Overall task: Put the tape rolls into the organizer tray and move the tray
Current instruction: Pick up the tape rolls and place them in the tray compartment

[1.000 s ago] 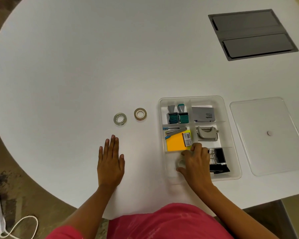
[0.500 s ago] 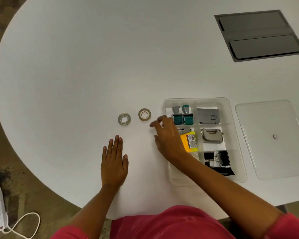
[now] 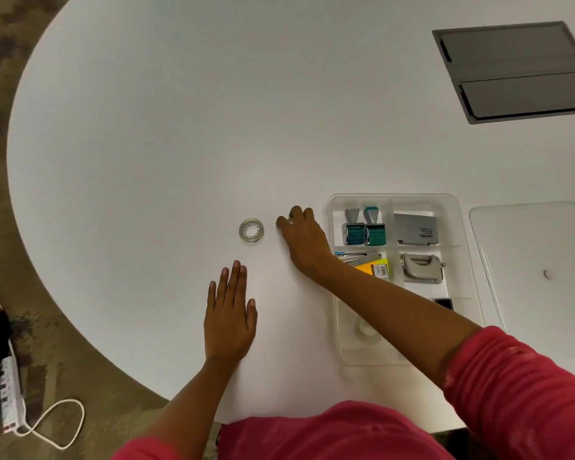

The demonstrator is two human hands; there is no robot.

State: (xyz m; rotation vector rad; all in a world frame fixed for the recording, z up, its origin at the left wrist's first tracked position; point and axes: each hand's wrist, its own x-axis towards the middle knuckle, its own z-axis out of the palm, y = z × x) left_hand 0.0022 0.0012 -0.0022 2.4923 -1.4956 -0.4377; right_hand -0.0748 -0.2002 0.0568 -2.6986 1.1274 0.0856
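A clear tape roll (image 3: 251, 230) lies flat on the white table, left of the clear organizer tray (image 3: 392, 196). My right hand (image 3: 304, 239) reaches across the tray's left edge and curls its fingers over the tan tape roll (image 3: 291, 221), of which only a sliver shows. Another clear tape roll (image 3: 365, 328) lies in the tray's near-left compartment. My left hand (image 3: 229, 313) rests flat on the table, fingers apart, holding nothing, a little nearer to me than the clear roll.
The tray also holds stamps (image 3: 365, 229), a grey box (image 3: 415, 229), a hole punch (image 3: 420, 268) and sticky notes (image 3: 369, 268). The tray's clear lid (image 3: 528, 260) lies to its right. A grey hatch (image 3: 518, 71) sits far right. A power strip (image 3: 9, 396) lies on the floor.
My right hand left the tray's near-left compartment, where a clear roll now lies, and moved left onto the tan roll. My left hand stayed flat.
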